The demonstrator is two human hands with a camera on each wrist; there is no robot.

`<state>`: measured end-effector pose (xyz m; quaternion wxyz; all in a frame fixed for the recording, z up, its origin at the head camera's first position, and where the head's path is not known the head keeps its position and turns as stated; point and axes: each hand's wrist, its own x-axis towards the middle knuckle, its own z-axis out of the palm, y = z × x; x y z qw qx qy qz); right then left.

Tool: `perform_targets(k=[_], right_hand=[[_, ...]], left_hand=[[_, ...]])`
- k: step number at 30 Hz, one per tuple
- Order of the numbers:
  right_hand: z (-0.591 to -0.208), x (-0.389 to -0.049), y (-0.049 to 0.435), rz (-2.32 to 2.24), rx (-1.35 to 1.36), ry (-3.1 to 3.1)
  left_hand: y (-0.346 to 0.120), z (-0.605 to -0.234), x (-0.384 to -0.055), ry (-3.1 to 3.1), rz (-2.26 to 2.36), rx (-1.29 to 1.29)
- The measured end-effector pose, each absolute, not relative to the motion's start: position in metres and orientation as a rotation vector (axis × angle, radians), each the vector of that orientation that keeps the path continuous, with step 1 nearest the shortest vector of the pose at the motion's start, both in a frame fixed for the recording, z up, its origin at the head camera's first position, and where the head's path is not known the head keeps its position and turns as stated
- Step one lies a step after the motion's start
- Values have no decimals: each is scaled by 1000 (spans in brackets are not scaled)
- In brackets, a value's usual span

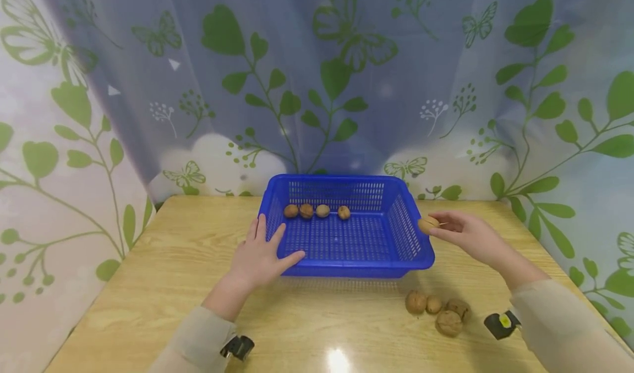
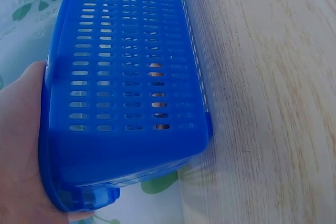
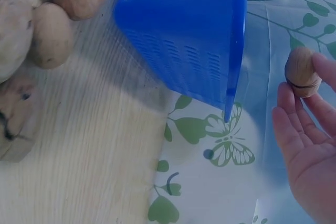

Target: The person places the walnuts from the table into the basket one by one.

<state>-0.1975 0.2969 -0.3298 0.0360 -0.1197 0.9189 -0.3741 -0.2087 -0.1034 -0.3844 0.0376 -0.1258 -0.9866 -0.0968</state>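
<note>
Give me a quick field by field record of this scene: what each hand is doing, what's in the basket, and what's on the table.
left hand: rests open on the blue basket's near-left corner
right hand: pinches a walnut at the basket's right rim
in basket: four walnuts in a row along the far wall
on table: four loose walnuts, near right
backdrop: leaf-and-butterfly curtain
</note>
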Motion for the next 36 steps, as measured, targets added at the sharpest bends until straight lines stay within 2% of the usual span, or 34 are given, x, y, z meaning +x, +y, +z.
perform_targets(k=[9,18,26,36], right_hand=[[-326,-221,287,-1203,-449,2767],[-315,-246,273,-1246,-380,2688],[-303,-267,258,-1194,-487,2704],[-296,-298,240,-1243,-408,2668]], left_hand=[[-104,-385,-211,-3037,-287,-385],[-105,-383,-210,-3044,-285,-375],[-105,-385,-210,-3039,-311,-389],[-105,-386,-212,-3030,-288,-396]])
